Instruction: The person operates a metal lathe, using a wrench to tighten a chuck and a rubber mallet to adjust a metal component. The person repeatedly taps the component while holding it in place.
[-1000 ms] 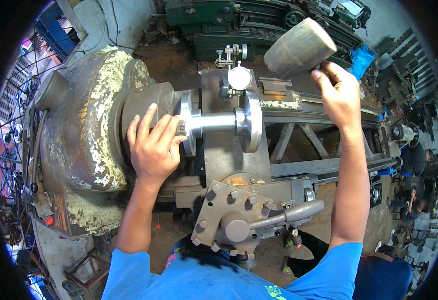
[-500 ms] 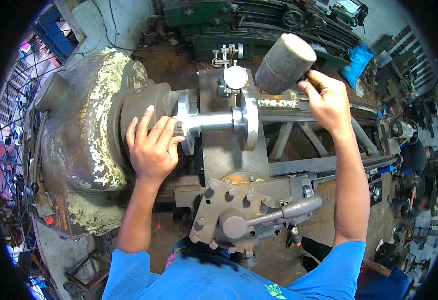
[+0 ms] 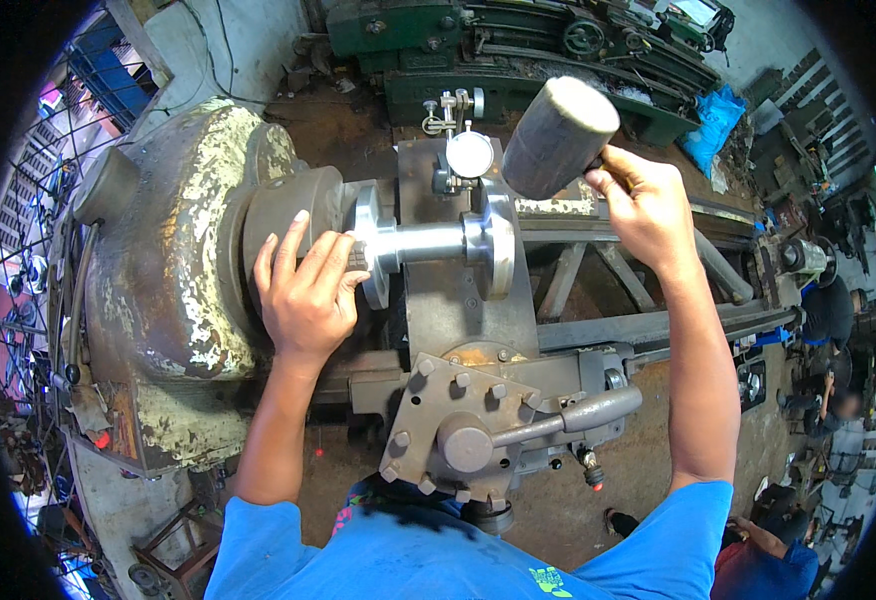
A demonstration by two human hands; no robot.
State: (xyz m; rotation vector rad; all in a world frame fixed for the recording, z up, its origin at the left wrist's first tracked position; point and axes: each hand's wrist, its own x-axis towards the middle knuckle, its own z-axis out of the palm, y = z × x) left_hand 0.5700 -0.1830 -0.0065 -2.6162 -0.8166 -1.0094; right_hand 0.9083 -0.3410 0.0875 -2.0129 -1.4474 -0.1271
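My right hand (image 3: 650,215) is closed round the handle of a mallet (image 3: 560,140) with a thick dark cylindrical head and a pale end face. The mallet hangs above the right flange of a shiny metal spool-shaped workpiece (image 3: 428,243); a gap between them is hard to judge. A dark lathe chuck (image 3: 298,200) grips the workpiece's left end. On the chuck's front rests my left hand (image 3: 308,305), fingers spread, thumb near the left flange. Just behind the right flange stands a dial indicator (image 3: 469,154) with a round white face, on a jointed holder.
In front of the workpiece sits a tool post (image 3: 458,440) with several bolts and a long lever (image 3: 598,408). The worn headstock (image 3: 173,240) is at left, the bed rails (image 3: 618,330) run right. Behind stands a green lathe (image 3: 558,50). A blue bag (image 3: 713,130) lies beyond; people (image 3: 828,310) are at right.
My right hand has moved the mallet slightly left and down, nearer the workpiece's right flange. My left hand stays on the chuck.
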